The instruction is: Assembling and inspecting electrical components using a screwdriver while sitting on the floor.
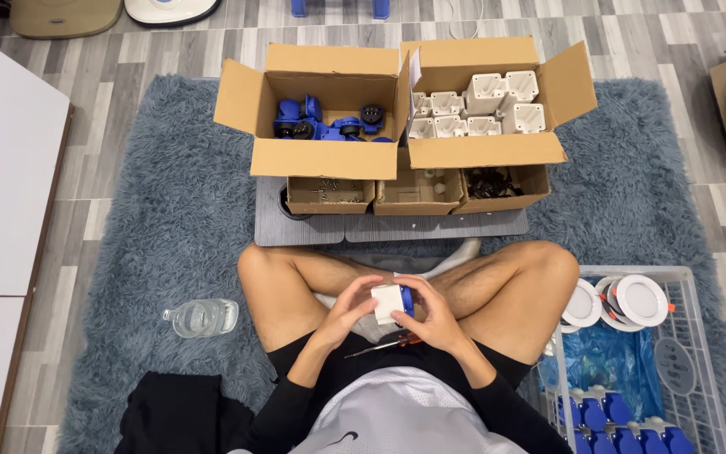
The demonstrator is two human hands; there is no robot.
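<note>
I sit cross-legged on a grey-blue shaggy rug (170, 219). My left hand (348, 313) and my right hand (432, 313) both grip one small white box-shaped part with a blue piece on its right side (390, 301), held over my lap. A screwdriver with an orange handle (384, 344) lies across my lap just below the hands. Ahead stand an open carton of blue parts (323, 122) and an open carton of white housings (481, 109).
Three small open boxes (418, 192) of little parts sit on a grey board before my knees. A clear water bottle (202, 317) lies on the rug at left. A white wire basket (691, 353) at right holds round white lamps and finished blue parts.
</note>
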